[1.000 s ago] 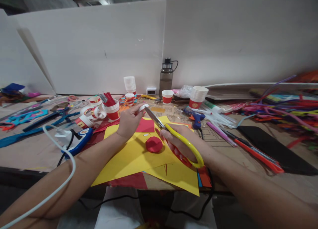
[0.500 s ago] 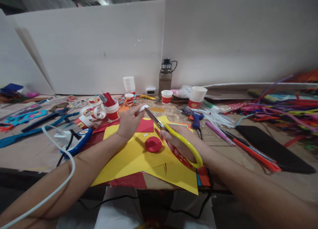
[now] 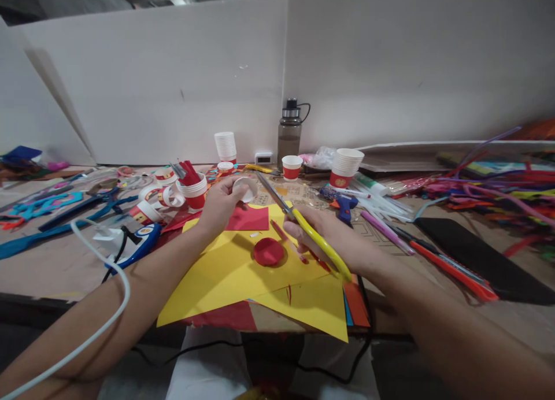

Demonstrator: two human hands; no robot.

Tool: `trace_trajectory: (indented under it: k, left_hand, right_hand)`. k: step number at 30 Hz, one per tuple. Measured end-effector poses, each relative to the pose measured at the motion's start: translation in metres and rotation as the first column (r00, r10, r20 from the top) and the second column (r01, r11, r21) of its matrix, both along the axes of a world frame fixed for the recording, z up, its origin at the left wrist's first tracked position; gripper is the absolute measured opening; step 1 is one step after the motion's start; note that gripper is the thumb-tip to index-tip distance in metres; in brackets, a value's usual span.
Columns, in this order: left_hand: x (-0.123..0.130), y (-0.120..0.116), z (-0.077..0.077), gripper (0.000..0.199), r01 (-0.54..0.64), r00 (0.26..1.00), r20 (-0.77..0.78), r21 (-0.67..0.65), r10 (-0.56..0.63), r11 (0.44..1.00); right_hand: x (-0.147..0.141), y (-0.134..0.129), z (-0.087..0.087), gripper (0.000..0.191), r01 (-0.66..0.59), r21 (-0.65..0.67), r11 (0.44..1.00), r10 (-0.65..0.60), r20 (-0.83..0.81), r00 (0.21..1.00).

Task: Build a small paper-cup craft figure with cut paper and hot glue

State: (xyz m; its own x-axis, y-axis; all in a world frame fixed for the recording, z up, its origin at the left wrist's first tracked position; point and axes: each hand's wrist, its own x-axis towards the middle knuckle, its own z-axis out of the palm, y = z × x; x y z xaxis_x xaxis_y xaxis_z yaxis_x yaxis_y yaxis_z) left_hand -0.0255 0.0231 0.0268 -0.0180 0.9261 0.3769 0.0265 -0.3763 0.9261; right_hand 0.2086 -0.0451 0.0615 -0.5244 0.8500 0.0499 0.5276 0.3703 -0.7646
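Left hand point(image 3: 220, 204), at the centre of the frame just left of the midline: thumb and fingers pinch a white disc point(image 3: 250, 191), held above the work surface. Right hand point(image 3: 336, 233), right of centre: fingers closed around the yellow-handled scissors point(image 3: 305, 225), blades together or nearly so, tips pointing up and left, near the disc's upper edge and seemingly apart from it.

Remaining items, left to right. A blue-edged power strip point(image 3: 147, 238) lies at left of frame. Beside it, left of centre, stands a paper cup point(image 3: 198, 200) containing red strips point(image 3: 189, 171). At lower centre, yellow sheets point(image 3: 212, 287) lie overlapped, bearing a red rectangle point(image 3: 249, 219) and, lower right of it, a red disc point(image 3: 268, 252). Right of centre lies a blue glue gun point(image 3: 346, 208); farther right, a red cutter point(image 3: 459, 273) beside a black slab point(image 3: 488, 262).
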Motion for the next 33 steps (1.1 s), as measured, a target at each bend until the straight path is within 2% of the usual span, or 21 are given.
trace_trajectory:
  k: [2,5,7,9,13,19,26,33]
  left_hand:
    - [0.001,0.000,0.001,0.028,0.123,0.988,0.098,-0.032,-0.119,0.992]
    - [0.003,-0.004,0.006,0.028,0.230,0.956,0.204,-0.065,-0.213,0.971]
    - [0.003,-0.007,0.009,0.028,0.257,0.942,0.245,-0.080,-0.231,0.963]
    - [0.002,-0.008,0.011,0.026,0.269,0.935,0.263,-0.092,-0.237,0.959]
    - [0.000,-0.008,0.013,0.020,0.272,0.938,0.251,-0.095,-0.241,0.958]
    - [-0.003,-0.006,0.012,0.017,0.268,0.941,0.242,-0.103,-0.237,0.958]
    - [-0.002,-0.006,0.013,0.018,0.256,0.951,0.202,-0.090,-0.234,0.963]
    - [-0.001,-0.006,0.013,0.018,0.245,0.955,0.191,-0.087,-0.226,0.966]
  right_hand:
    - [0.002,0.006,0.002,0.023,0.048,0.153,0.987,-0.053,0.031,0.998]
    - [0.004,0.017,-0.002,0.024,0.074,0.433,0.898,-0.121,0.082,0.989]
    - [0.006,0.023,-0.007,0.028,0.059,0.530,0.846,-0.148,0.126,0.981]
    - [0.007,0.028,-0.012,0.032,0.038,0.574,0.818,-0.168,0.175,0.970]
    - [0.009,0.029,-0.016,0.036,-0.002,0.592,0.806,-0.186,0.256,0.949]
    - [0.007,0.024,-0.012,0.037,-0.014,0.573,0.819,-0.235,0.358,0.904]
    - [0.006,0.023,-0.010,0.035,-0.024,0.543,0.839,-0.182,0.322,0.929]
    - [0.005,0.022,-0.010,0.037,-0.016,0.562,0.827,-0.229,0.361,0.904]
